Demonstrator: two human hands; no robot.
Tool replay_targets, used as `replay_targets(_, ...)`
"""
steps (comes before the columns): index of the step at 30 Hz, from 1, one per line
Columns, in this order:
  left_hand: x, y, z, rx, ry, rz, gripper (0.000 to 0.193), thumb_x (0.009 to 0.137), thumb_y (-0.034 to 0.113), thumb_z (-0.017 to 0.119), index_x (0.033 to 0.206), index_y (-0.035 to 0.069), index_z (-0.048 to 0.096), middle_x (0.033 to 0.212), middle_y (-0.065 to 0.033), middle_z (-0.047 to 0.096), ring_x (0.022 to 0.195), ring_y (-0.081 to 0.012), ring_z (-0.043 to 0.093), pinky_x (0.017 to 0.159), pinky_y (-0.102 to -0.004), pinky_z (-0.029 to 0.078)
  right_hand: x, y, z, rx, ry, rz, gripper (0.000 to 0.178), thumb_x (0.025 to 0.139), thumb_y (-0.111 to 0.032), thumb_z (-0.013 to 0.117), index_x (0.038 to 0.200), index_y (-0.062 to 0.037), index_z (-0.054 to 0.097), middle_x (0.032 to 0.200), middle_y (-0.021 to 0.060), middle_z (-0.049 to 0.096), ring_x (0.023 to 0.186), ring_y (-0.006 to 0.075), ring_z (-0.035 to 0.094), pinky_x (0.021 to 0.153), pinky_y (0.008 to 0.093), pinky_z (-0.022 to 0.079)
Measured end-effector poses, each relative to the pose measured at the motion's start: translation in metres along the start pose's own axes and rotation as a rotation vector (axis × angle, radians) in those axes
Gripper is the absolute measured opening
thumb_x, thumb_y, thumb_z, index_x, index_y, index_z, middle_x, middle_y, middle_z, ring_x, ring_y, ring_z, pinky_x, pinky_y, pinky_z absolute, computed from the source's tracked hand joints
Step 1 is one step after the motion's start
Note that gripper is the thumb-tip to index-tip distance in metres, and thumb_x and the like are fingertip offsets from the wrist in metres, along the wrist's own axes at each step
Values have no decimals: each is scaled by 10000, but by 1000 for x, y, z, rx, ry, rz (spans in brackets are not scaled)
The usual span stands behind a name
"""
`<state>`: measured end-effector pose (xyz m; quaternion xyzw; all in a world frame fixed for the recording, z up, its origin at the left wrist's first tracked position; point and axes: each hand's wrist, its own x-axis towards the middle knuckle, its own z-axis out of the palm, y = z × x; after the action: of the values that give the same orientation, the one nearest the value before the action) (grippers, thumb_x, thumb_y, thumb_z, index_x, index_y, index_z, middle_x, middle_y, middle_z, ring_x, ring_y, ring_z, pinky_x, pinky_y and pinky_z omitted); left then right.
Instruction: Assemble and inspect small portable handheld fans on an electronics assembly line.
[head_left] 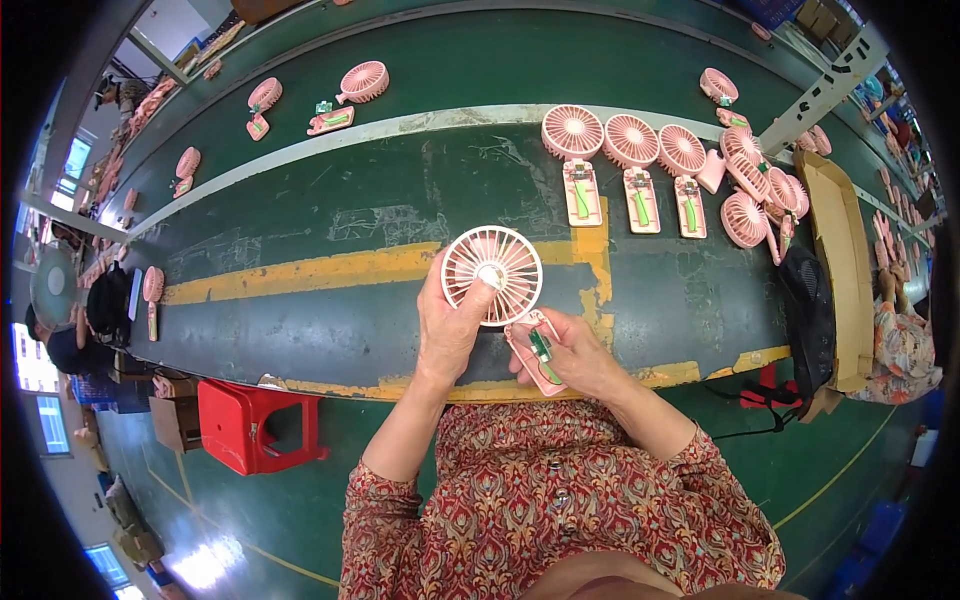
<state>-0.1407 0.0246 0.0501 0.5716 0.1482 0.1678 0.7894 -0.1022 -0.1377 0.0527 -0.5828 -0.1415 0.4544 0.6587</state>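
Note:
A pink handheld fan (507, 262) is held between my two hands above the table's near edge. My left hand (450, 318) grips its round head, thumb pressed on the hub of the white-rimmed grille. Around the fan's opened handle (543, 372) my right hand (580, 358) is closed; a green circuit board shows inside it. Farther off to the right, a row of pink fans (631, 142) lies with open handles, each showing a green part inside. Beside that row is a pile of pink fans (745, 218).
A brown cardboard tray (838, 270) and a black bag (805, 295) sit at the right. More fans (363, 82) lie on the green belt (450, 60) beyond a pale rail (400, 128). A red stool (245, 425) stands at the lower left. Other people are at both sides.

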Motion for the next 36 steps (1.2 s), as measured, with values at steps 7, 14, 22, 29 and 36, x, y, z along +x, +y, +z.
replay_targets(7, 8, -5, -10, 811, 76, 483, 477, 784, 102, 675, 1205, -12, 481, 1066, -141, 568, 938, -217, 579, 814, -314, 470, 17, 6, -7, -2, 114, 142, 207, 951, -211, 461, 989, -23, 541, 730, 86, 615, 597, 141, 617, 519, 262, 504)
replay_targets(14, -22, -4, 11, 900, -182, 269, 317, 704, 130, 726, 974, 24, 598, 793, -94, 585, 705, -230, 565, 636, -328, 480, 42, 55, -28, -254, 127, -140, 232, 965, -182, 397, 1054, -18, 536, 810, 121, 626, 609, 172, 626, 533, 281, 526)
replay_targets(22, -19, -19, 2, 318, -192, -159, 157, 888, 64, 567, 1001, -12, 645, 860, -25, 603, 647, -80, 551, 584, -218, 447, 37, 28, -21, 130, 153, 129, 214, 972, -165, 392, 1037, 13, 491, 818, 118, 626, 614, 160, 638, 539, 248, 543)
replay_targets(29, -23, -22, 3, -79, -259, -310, 212, 880, 9, 554, 1085, -2, 500, 832, -44, 626, 666, -62, 561, 570, -194, 444, 36, 28, -17, 67, 163, 87, 212, 969, -166, 404, 992, 11, 519, 781, 93, 624, 620, 135, 623, 542, 238, 514)
replay_targets(36, -27, -19, 2, 74, -159, -238, 263, 846, -23, 589, 1099, -41, 520, 895, -71, 614, 714, -93, 604, 610, -216, 487, 36, 33, -20, 18, 191, 66, 242, 962, -200, 444, 1038, 9, 539, 849, 78, 618, 690, 100, 598, 588, 238, 505)
